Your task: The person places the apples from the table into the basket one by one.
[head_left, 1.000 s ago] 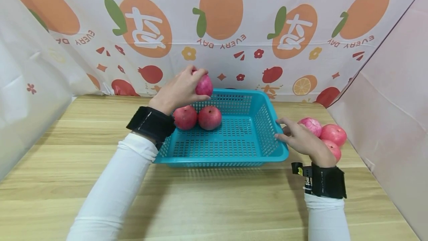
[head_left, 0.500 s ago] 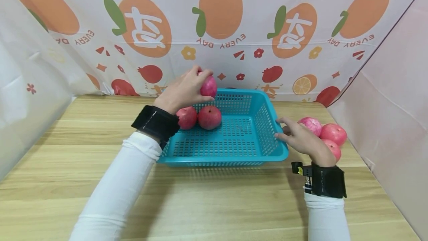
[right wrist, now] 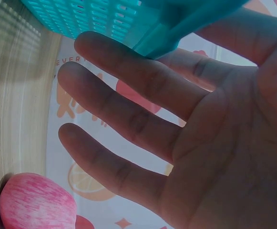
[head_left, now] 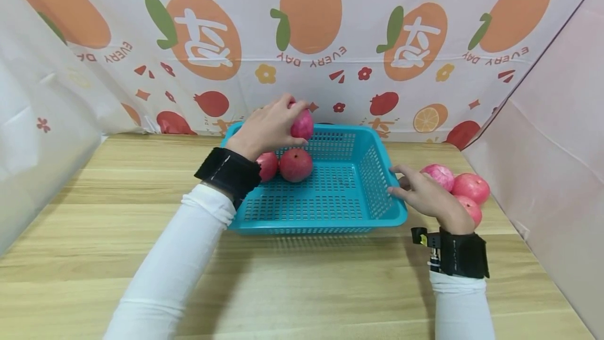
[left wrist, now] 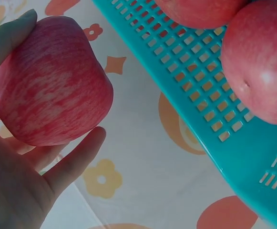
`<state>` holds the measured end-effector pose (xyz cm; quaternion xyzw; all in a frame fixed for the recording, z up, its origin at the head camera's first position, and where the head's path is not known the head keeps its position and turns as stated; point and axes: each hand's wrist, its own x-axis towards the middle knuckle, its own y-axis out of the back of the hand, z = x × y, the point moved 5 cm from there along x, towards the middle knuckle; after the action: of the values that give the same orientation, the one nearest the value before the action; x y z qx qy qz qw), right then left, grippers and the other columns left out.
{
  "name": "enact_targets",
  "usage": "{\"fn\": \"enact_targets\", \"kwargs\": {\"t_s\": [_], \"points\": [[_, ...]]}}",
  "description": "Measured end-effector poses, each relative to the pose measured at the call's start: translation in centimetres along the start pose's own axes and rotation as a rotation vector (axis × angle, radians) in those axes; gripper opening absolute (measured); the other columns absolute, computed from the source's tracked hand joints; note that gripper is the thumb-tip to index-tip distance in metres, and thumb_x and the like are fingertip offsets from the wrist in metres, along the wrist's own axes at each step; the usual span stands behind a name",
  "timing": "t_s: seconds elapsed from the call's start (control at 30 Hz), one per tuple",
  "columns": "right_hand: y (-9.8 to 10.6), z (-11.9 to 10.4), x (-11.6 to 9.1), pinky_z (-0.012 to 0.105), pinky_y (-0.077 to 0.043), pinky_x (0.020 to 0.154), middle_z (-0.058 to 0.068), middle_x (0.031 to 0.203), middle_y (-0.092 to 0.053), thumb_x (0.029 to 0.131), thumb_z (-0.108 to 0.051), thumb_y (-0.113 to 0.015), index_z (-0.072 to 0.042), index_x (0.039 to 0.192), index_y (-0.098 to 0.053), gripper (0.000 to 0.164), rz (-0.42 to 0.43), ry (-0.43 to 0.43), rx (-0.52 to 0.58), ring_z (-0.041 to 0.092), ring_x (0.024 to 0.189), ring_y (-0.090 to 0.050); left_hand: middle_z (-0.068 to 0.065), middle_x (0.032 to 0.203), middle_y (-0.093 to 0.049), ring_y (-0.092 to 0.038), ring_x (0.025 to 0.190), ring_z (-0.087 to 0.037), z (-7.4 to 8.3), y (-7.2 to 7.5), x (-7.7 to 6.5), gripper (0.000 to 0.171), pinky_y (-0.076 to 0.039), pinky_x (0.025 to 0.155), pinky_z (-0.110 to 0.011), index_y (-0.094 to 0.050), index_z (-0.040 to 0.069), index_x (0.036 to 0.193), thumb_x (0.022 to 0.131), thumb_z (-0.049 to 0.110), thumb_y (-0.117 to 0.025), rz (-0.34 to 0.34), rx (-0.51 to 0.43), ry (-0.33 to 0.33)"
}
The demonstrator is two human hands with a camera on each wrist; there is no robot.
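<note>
My left hand (head_left: pixel 273 126) grips a red apple (left wrist: pixel 52 81) above the back left part of a turquoise plastic basket (head_left: pixel 302 213). In the left wrist view, thumb and fingers hold the apple from opposite sides. Two more apples sit inside the basket: one (head_left: pixel 296 165) fully visible, the other (head_left: pixel 267 166) partly covered by my left hand and wrist. My right hand (head_left: pixel 427 195) holds the basket's right rim between thumb and forefinger. The right wrist view shows its other fingers (right wrist: pixel 121 112) stretched out under the rim.
Three apples, one of them in front (head_left: pixel 472 189), lie together on the wooden table (head_left: pixel 330 287) to the right of the basket, just beyond my right hand. A fruit-printed white cloth (head_left: pixel 358 25) hangs right behind the basket. White sheeting (head_left: pixel 557 135) borders the table's right side.
My left hand has moved a little to the right with the apple in its grip, covering more of the left apple in the basket. The right hand and basket have stayed in place.
</note>
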<state>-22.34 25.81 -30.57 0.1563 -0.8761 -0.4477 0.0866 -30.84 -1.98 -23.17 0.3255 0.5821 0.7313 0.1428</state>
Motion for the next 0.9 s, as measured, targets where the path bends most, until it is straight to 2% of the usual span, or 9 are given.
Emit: {"fn": "enact_targets", "kwargs": {"t_s": [0.17, 0.3, 0.43, 0.67, 0.9], "points": [[-0.1, -0.1, 0.0, 0.046, -0.054, 0.07, 0.019, 0.102, -0.061, 0.086, -0.016, -0.06, 0.001, 0.129, -0.037, 0.052, -0.003, -0.011, 0.003, 0.025, 0.084, -0.061, -0.01, 0.111, -0.044, -0.041, 0.1, -0.022, 0.4, -0.1, 0.2, 0.074, -0.052, 0.068, -0.048, -0.042, 0.019, 0.132, 0.07, 0.046, -0.072, 0.014, 0.035, -0.029], [-0.1, 0.0, 0.0, 0.046, -0.054, 0.069, 0.02, 0.102, -0.061, 0.086, -0.015, -0.06, 0.001, 0.129, -0.037, 0.052, -0.003, -0.003, 0.008, 0.026, 0.084, -0.061, -0.01, 0.113, -0.045, -0.041, 0.101, -0.023, 0.5, -0.2, 0.4, 0.075, -0.052, 0.069, -0.049, -0.041, 0.02, 0.132, 0.07, 0.047, -0.072, 0.011, 0.051, -0.022], [0.0, 0.0, 0.0, 0.046, -0.054, 0.07, 0.02, 0.101, -0.061, 0.086, -0.015, -0.06, 0.002, 0.128, -0.037, 0.051, -0.003, 0.002, 0.014, 0.026, 0.084, -0.061, -0.011, 0.116, -0.045, -0.041, 0.103, -0.024, 0.6, -0.2, 0.6, 0.074, -0.052, 0.07, -0.049, -0.041, 0.019, 0.131, 0.069, 0.047, -0.072, 0.012, 0.04, -0.019], [0.1, -0.1, -0.1, 0.047, -0.054, 0.07, 0.021, 0.101, -0.061, 0.086, -0.016, -0.06, 0.003, 0.127, -0.037, 0.05, -0.006, -0.002, 0.01, 0.026, 0.084, -0.061, -0.014, 0.12, -0.044, -0.039, 0.106, -0.028, 1.2, -0.5, 1.1, 0.072, -0.053, 0.073, -0.045, -0.041, 0.014, 0.129, 0.072, 0.045, -0.071, -0.006, 0.023, -0.05], [0.1, -0.2, 0.0, 0.048, -0.053, 0.07, 0.022, 0.101, -0.061, 0.087, -0.015, -0.059, 0.003, 0.128, -0.037, 0.05, -0.008, 0.001, 0.004, 0.027, 0.085, -0.061, -0.013, 0.121, -0.043, -0.038, 0.106, -0.027, 1.8, -0.9, 1.6, 0.071, -0.053, 0.073, -0.042, -0.041, 0.015, 0.129, 0.072, 0.045, -0.071, -0.017, 0.011, -0.052]]}}
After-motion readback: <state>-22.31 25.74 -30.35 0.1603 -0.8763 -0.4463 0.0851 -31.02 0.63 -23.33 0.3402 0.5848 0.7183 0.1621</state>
